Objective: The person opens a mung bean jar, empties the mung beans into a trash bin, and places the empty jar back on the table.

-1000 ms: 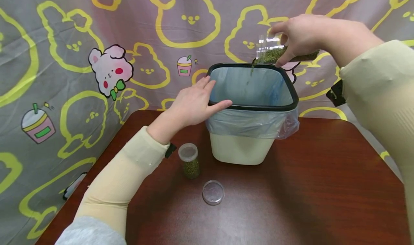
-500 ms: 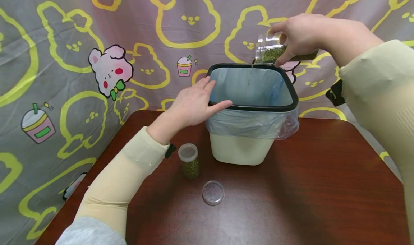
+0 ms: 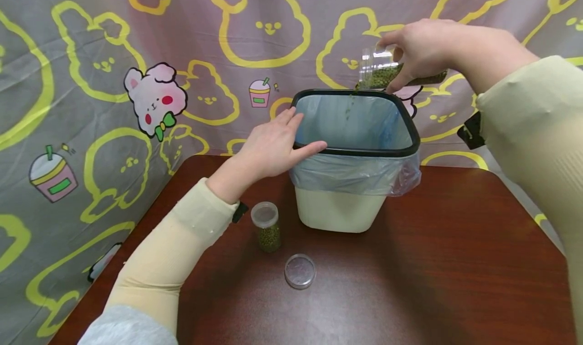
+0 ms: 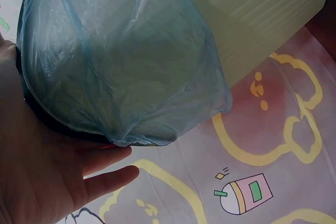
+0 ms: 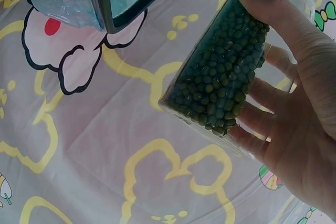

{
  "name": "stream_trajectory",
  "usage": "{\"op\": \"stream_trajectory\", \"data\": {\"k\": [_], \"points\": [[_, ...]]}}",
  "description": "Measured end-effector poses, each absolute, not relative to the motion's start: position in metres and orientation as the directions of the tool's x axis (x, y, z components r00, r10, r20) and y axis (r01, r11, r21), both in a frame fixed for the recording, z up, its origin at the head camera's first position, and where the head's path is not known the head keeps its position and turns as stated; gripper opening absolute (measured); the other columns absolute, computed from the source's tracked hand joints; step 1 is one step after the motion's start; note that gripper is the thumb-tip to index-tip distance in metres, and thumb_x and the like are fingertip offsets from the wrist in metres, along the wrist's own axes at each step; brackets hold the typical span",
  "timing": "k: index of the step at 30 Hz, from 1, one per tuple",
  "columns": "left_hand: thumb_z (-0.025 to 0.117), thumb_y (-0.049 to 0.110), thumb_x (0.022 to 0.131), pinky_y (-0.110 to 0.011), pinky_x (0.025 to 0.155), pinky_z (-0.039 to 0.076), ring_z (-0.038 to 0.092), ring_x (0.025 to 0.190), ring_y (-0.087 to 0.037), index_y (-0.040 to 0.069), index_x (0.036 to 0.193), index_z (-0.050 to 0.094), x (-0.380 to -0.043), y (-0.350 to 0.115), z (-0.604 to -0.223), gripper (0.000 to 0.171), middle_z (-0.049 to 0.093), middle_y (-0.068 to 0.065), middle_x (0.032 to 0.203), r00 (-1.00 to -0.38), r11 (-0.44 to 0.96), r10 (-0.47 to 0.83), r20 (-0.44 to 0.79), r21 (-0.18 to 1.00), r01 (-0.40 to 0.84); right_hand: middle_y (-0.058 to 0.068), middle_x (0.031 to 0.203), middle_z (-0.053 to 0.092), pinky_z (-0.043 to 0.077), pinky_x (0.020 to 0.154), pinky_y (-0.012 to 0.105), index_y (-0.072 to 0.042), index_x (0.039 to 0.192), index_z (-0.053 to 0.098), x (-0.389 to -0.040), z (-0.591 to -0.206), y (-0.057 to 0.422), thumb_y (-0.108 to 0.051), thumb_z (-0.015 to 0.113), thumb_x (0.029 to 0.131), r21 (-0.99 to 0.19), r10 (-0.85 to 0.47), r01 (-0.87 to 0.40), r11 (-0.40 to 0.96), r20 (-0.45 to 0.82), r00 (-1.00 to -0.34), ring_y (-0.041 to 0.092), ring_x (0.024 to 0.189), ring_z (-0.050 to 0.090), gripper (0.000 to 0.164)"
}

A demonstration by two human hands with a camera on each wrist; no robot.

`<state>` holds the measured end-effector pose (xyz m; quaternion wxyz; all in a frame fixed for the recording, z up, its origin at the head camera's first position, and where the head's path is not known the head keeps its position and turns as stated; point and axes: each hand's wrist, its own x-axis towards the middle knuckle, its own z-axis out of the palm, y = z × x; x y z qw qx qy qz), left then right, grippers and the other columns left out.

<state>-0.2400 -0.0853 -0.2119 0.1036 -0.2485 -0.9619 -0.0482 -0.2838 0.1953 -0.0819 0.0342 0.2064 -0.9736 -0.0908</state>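
Note:
My right hand grips a clear jar of green mung beans, tilted nearly on its side above the far rim of a waste bin. A thin trickle of beans drops from the jar's mouth into the bin. Thumb and fingers wrap the jar from opposite sides in the right wrist view. A blue plastic bag lines the bin and folds over its black rim. With fingers straight, my left hand rests against the rim's left side; its palm lies along the edge in the left wrist view.
On the dark wooden table, a second jar of green beans stands capped, left of the bin's base. A round clear lid lies in front of it. A patterned cloth hangs behind and along the left side.
Beans fell in a stream a second ago, thinned to almost nothing half a second ago, and fall again now. The right hand has barely shifted; the left hand stays put.

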Motion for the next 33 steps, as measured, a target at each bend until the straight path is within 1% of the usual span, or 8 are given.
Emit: {"op": "stream_trajectory", "data": {"k": [3,10,18,25,33], "points": [[0.030,0.079,0.088,-0.048,0.105,0.036,0.026,0.143,-0.027,0.006,0.152,0.031,-0.2403,-0.0854,-0.2117,0.097,0.024,-0.014,0.157,-0.855,0.872,0.468,0.223,0.041,0.488,0.030,0.129,0.050,0.040,0.083,0.057,0.000,0.149,0.025,-0.2847,-0.0815,0.1960,-0.041,0.077,0.080,0.197,-0.412,-0.398,0.896,0.032,-0.911,0.044,0.110,0.050,0.096],[0.030,0.079,0.087,-0.048,0.105,0.035,0.026,0.142,-0.027,0.005,0.151,0.032,-0.2402,-0.0859,-0.2115,0.098,0.024,-0.015,0.157,-0.855,0.872,0.467,0.224,0.040,0.487,0.031,0.130,0.050,0.038,0.087,0.060,0.001,0.151,0.022,-0.2838,-0.0782,0.1950,-0.040,0.077,0.081,0.196,-0.406,-0.392,0.899,0.033,-0.913,0.046,0.114,0.047,0.098],[0.031,0.079,0.088,-0.047,0.106,0.035,0.027,0.142,-0.027,0.005,0.152,0.031,-0.2401,-0.0862,-0.2105,0.097,0.024,-0.015,0.157,-0.856,0.874,0.466,0.224,0.034,0.485,0.031,0.131,0.049,0.036,0.092,0.062,0.000,0.151,0.022,-0.2845,-0.0785,0.1939,-0.039,0.078,0.080,0.183,-0.396,-0.387,0.904,0.012,-0.918,0.047,0.117,0.045,0.098],[0.030,0.078,0.088,-0.047,0.106,0.034,0.026,0.143,-0.027,0.005,0.152,0.031,-0.2392,-0.0867,-0.2097,0.097,0.023,-0.014,0.157,-0.857,0.875,0.466,0.219,0.030,0.483,0.031,0.130,0.050,0.037,0.090,0.062,0.000,0.150,0.023,-0.2850,-0.0818,0.1949,-0.038,0.078,0.080,0.188,-0.396,-0.387,0.903,0.013,-0.918,0.048,0.115,0.046,0.097],[0.031,0.078,0.088,-0.048,0.105,0.035,0.028,0.142,-0.028,0.005,0.151,0.032,-0.2387,-0.0868,-0.2103,0.097,0.024,-0.015,0.157,-0.853,0.872,0.469,0.227,0.035,0.489,0.031,0.129,0.051,0.037,0.091,0.063,0.000,0.150,0.024,-0.2851,-0.0835,0.1965,-0.038,0.078,0.080,0.185,-0.393,-0.384,0.904,0.012,-0.919,0.049,0.115,0.046,0.097]]}}
